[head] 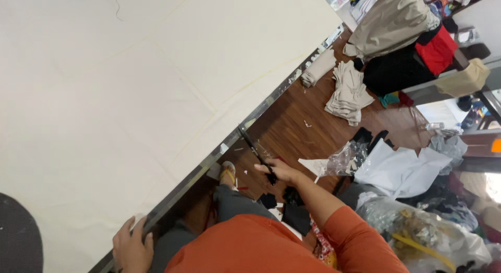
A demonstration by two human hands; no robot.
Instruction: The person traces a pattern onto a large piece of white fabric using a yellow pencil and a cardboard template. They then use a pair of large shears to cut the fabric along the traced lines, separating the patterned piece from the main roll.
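At table edge (209, 161), scissors (255, 153) perhaps

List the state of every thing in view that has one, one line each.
Cream fabric: spread flat over the table.
Scissors: held in the right hand, blades at the fabric's edge; open or shut cannot be told.
Left hand: gripping the table edge.
Folded beige cloths: piled on the floor.
Clear plastic bag: crumpled on the floor.
White sheet: lying loose on the floor.
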